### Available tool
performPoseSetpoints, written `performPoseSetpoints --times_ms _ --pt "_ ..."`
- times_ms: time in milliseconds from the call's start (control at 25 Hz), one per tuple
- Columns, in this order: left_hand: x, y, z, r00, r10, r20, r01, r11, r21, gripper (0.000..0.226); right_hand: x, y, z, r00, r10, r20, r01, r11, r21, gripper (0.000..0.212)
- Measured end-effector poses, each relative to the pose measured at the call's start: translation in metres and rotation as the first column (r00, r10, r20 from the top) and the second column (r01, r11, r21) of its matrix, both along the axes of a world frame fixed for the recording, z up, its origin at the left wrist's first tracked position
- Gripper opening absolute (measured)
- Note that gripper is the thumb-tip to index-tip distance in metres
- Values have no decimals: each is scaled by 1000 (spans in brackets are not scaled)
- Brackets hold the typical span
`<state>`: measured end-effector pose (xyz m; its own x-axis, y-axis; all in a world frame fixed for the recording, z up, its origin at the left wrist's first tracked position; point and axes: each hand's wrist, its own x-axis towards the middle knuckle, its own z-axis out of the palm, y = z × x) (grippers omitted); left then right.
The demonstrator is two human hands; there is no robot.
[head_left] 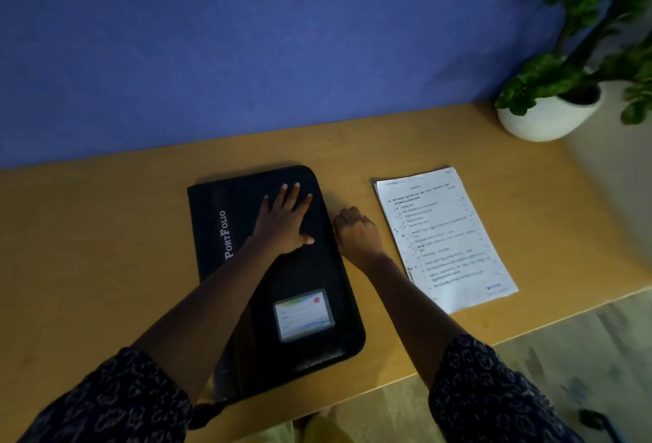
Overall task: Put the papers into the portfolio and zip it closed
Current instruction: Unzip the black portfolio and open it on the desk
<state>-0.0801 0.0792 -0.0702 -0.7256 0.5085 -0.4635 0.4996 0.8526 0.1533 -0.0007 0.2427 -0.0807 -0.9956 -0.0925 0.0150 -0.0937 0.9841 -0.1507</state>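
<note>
A black zip portfolio (310, 276) lies closed on the wooden table (106, 248), with white "PortFolio" lettering and a card window on its cover. My left hand (284, 222) rests flat on the cover, fingers spread. My right hand (356, 234) is curled at the portfolio's right edge, fingers pinched at the zip line; whether it grips the zip pull is hidden. A stack of printed white papers (444, 238) lies on the table to the right of the portfolio, apart from both hands.
A potted green plant in a white pot (550, 118) stands at the table's back right corner. A blue wall (247, 54) runs behind the table. The table's front edge slants across the lower right, with floor beyond.
</note>
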Motion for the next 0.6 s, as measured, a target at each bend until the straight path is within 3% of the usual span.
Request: performPoseSetpoints --times_ms 280,480,600 --pt "47 -2 -2 994 95 -58 -92 994 51 81 90 9 -13 1000 -7 -27 6 997 -72 7" --pt "122 -15 -3 999 23 -47 -20 998 55 86 142 10 -16 999 -28 -41 24 994 -111 7" --pt "164 -26 -1 999 -45 1 45 997 56 103 166 8 -15 998 -52 -23 48 990 -136 6"
